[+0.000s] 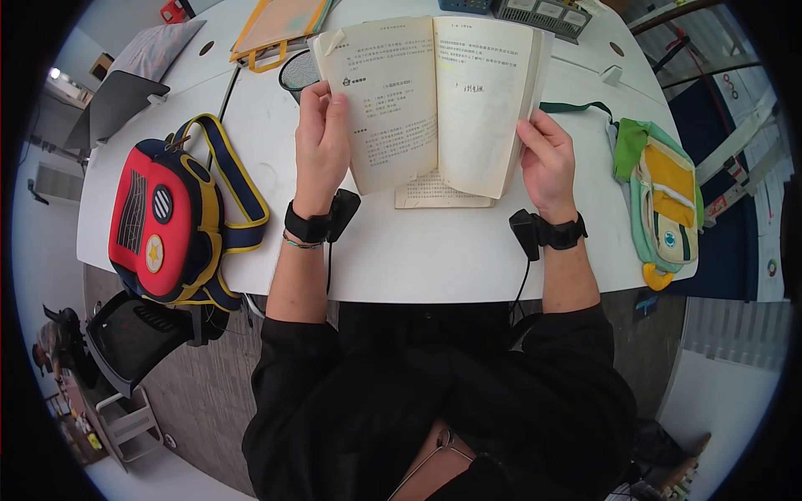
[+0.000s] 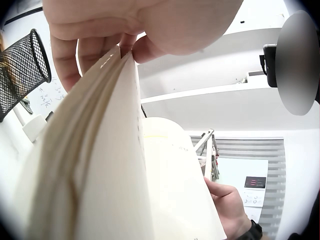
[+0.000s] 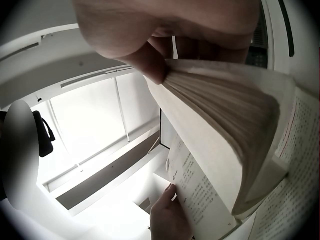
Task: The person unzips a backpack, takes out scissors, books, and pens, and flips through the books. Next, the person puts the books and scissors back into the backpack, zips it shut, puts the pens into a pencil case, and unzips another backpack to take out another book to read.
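Observation:
An open book [image 1: 388,125] is held up over the table in both hands, its printed pages facing the person. Short handwriting and a faint yellow mark show on the right page. My left hand [image 1: 322,150] grips the left edge, thumb on the page; the left wrist view shows its thumb and fingers [image 2: 65,60] pinching the page stack. At the right edge my right hand [image 1: 550,167] pinches the thicker stack, its thumb [image 3: 152,65] pressed at the page edges in the right wrist view. Beneath lies another printed book [image 1: 443,200] on the white table [image 1: 401,267], partly hidden.
To the left sits a red car-shaped backpack [image 1: 142,225] with navy straps. A green and yellow bag [image 1: 664,196] lies at the right edge. Behind the book stand a black mesh cup [image 1: 294,77], a zip bag [image 1: 271,33] and a grey basket [image 1: 547,18]. A laptop [image 1: 121,92] is far left.

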The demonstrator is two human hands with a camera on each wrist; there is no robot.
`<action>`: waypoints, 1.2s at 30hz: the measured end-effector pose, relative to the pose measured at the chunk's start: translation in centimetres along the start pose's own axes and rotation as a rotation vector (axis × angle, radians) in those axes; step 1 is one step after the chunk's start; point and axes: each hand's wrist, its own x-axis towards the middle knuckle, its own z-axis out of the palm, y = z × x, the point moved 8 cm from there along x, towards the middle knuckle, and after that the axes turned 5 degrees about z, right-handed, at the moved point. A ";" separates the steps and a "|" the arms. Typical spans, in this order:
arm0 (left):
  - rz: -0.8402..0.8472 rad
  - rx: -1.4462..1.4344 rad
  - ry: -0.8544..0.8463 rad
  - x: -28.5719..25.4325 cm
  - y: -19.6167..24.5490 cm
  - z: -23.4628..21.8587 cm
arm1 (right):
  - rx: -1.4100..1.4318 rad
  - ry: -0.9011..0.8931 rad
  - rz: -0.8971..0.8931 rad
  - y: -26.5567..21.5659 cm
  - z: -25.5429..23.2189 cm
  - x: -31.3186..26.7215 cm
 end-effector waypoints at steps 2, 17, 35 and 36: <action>-0.002 0.002 -0.001 0.0 0.1 0.0 | 0.001 -0.004 0.001 0.0 0.0 0.0; 0.005 -0.009 -0.013 -0.1 0.2 0.2 | -0.013 0.006 0.017 0.3 -0.2 0.1; 0.005 0.005 -0.013 -0.1 0.2 0.2 | -0.030 0.012 0.019 0.4 -0.4 0.1; 0.006 0.007 -0.017 -0.1 0.2 0.2 | -0.030 0.010 0.018 0.4 -0.4 0.1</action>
